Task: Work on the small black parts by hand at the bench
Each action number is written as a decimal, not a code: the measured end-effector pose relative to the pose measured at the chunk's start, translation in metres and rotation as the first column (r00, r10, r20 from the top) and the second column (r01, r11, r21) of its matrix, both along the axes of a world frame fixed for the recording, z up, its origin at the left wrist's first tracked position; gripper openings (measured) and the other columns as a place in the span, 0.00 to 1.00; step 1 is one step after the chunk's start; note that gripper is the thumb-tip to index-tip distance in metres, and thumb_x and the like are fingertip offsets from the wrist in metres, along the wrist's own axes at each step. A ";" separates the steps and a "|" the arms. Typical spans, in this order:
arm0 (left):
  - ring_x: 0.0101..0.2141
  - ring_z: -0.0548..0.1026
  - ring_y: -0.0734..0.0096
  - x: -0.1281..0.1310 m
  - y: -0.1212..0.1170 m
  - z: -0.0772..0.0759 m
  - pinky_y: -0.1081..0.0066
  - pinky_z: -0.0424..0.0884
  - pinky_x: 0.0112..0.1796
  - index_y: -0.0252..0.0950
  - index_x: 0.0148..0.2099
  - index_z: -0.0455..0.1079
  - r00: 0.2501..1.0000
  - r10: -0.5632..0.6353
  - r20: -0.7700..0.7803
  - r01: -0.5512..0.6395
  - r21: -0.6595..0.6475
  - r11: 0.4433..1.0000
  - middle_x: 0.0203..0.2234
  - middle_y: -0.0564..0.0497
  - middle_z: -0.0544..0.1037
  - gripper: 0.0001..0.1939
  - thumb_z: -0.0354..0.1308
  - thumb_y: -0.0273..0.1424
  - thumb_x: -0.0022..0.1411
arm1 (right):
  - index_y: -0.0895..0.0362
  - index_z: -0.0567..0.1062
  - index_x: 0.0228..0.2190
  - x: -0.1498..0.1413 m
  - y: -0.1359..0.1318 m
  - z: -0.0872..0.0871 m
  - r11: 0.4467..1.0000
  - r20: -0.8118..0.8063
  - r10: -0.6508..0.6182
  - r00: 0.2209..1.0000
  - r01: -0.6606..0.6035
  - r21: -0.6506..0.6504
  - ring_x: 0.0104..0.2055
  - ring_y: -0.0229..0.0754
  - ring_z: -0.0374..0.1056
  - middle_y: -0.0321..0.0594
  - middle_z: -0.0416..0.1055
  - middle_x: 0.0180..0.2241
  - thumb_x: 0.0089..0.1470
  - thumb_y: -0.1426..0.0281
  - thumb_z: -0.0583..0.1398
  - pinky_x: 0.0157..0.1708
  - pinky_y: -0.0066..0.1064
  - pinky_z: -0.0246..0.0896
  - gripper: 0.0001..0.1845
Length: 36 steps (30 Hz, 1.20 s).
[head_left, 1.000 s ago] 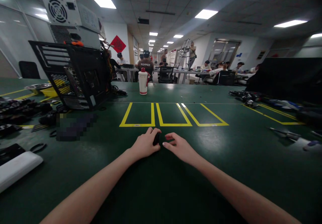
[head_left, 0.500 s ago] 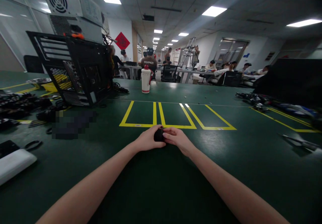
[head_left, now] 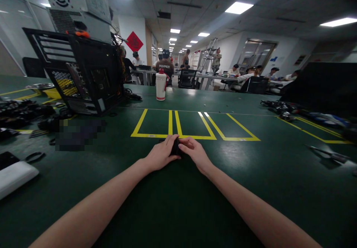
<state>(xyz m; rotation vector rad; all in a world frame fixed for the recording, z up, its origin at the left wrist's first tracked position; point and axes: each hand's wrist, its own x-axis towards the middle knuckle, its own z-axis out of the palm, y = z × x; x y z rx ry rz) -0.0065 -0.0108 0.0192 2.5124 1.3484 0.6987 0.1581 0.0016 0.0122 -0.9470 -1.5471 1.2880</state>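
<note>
Both my hands meet over the green table (head_left: pixel 178 203), just on my side of the yellow taped outlines (head_left: pixel 173 124). A small dark object (head_left: pixel 175 148) is between them, mostly covered by my fingers, and its kind cannot be made out. My left hand (head_left: pixel 162 153) wraps round it from the left, with the thumb below and the fingers over the top. On the right side, the closed fingertips and thumb of my right hand (head_left: pixel 195 152) press against the same object.
A black computer case (head_left: pixel 92 77) with power supplies (head_left: pixel 80 2) on top stands at the left. Beyond the outlines is a white cup with a red lid (head_left: pixel 161 86). Cables (head_left: pixel 25 110) lie at far left, a white box (head_left: pixel 18 177) nearer, a screwdriver-like tool (head_left: pixel 331 154) at right.
The dark object has turned in my hands and now shows a narrower side. My left fingers have come further over it. The view has shifted slightly.
</note>
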 end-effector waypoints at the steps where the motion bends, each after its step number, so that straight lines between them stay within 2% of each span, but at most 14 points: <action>1: 0.46 0.65 0.62 0.000 0.000 0.000 0.64 0.65 0.43 0.42 0.56 0.39 1.000 -0.001 -0.008 0.001 0.013 1.000 0.51 0.47 0.56 0.33 0.53 0.38 0.54 | 0.57 0.68 0.37 0.001 0.000 0.000 1.000 -0.009 0.009 1.000 -0.009 -0.023 0.43 0.39 0.64 0.40 0.68 0.38 0.45 0.68 0.58 0.45 0.34 0.58 0.15; 5: 0.45 0.65 0.62 0.001 -0.001 -0.002 0.64 0.66 0.42 0.42 0.57 0.38 0.999 0.000 -0.045 0.002 0.048 0.999 0.52 0.47 0.55 0.34 0.53 0.37 0.54 | 0.58 0.68 0.39 0.004 0.004 -0.001 0.994 0.005 0.084 0.996 -0.083 -0.073 0.44 0.40 0.64 0.41 0.68 0.40 0.45 0.68 0.58 0.48 0.37 0.56 0.17; 11: 0.49 0.61 0.60 0.001 -0.002 -0.004 0.62 0.62 0.46 0.38 0.56 0.41 0.998 0.009 -0.057 -0.002 0.134 0.991 0.51 0.45 0.57 0.33 0.54 0.37 0.54 | 0.56 0.67 0.39 0.005 0.003 -0.006 0.990 -0.030 0.138 0.990 -0.138 0.018 0.44 0.40 0.64 0.39 0.68 0.40 0.42 0.73 0.60 0.48 0.37 0.57 0.18; 14: 0.48 0.60 0.58 0.001 -0.001 -0.005 0.59 0.59 0.47 0.37 0.56 0.43 0.998 0.010 -0.063 0.002 0.189 0.982 0.49 0.44 0.59 0.32 0.54 0.36 0.54 | 0.54 0.66 0.39 0.004 0.000 -0.005 0.987 -0.055 0.161 0.985 -0.161 0.014 0.45 0.41 0.64 0.39 0.66 0.42 0.41 0.73 0.60 0.46 0.37 0.59 0.19; 18: 0.47 0.60 0.55 0.001 -0.001 -0.007 0.55 0.58 0.46 0.38 0.55 0.44 0.998 0.028 -0.062 -0.014 0.221 0.975 0.48 0.45 0.61 0.33 0.56 0.37 0.52 | 0.55 0.67 0.36 0.002 -0.001 -0.005 0.993 -0.057 0.113 0.992 -0.110 0.045 0.44 0.40 0.64 0.38 0.67 0.40 0.42 0.71 0.60 0.46 0.37 0.58 0.14; 20: 0.50 0.56 0.53 0.001 0.000 -0.007 0.53 0.55 0.47 0.39 0.55 0.44 0.998 0.026 -0.055 -0.014 0.220 0.976 0.49 0.44 0.60 0.33 0.56 0.38 0.52 | 0.55 0.68 0.34 0.001 0.001 -0.006 0.995 -0.043 0.070 0.997 -0.067 0.072 0.43 0.40 0.64 0.38 0.68 0.37 0.43 0.70 0.60 0.46 0.36 0.57 0.13; 24: 0.52 0.55 0.59 -0.001 -0.001 -0.004 0.55 0.50 0.51 0.38 0.56 0.41 0.998 -0.047 -0.034 0.052 0.154 0.987 0.51 0.44 0.58 0.32 0.54 0.36 0.54 | 0.55 0.67 0.39 0.000 0.005 -0.010 0.998 0.005 0.018 1.000 -0.018 0.053 0.44 0.40 0.63 0.39 0.67 0.39 0.43 0.68 0.60 0.46 0.38 0.56 0.17; 27: 0.53 0.55 0.61 -0.002 -0.002 -0.001 0.55 0.50 0.52 0.39 0.57 0.40 0.997 -0.069 -0.021 0.071 0.114 0.991 0.52 0.45 0.57 0.31 0.52 0.36 0.56 | 0.56 0.67 0.40 0.001 0.004 -0.009 0.997 0.021 0.070 0.997 -0.071 0.025 0.44 0.41 0.63 0.40 0.67 0.41 0.44 0.67 0.59 0.47 0.39 0.56 0.18; 31: 0.53 0.55 0.60 -0.002 -0.002 -0.003 0.55 0.50 0.52 0.39 0.57 0.41 0.998 -0.063 -0.022 0.065 0.099 0.993 0.52 0.44 0.57 0.30 0.52 0.35 0.56 | 0.54 0.67 0.38 0.003 0.001 -0.005 0.987 -0.062 0.159 0.985 -0.159 0.005 0.44 0.41 0.64 0.39 0.67 0.42 0.41 0.70 0.61 0.46 0.37 0.58 0.18; 36: 0.53 0.55 0.61 -0.001 0.002 -0.010 0.55 0.49 0.52 0.39 0.56 0.41 0.998 -0.069 -0.004 0.069 0.153 0.986 0.52 0.44 0.57 0.32 0.54 0.33 0.54 | 0.55 0.68 0.35 0.001 0.001 -0.006 0.995 -0.058 0.095 0.994 -0.092 0.045 0.43 0.39 0.64 0.38 0.68 0.38 0.43 0.68 0.60 0.47 0.36 0.56 0.13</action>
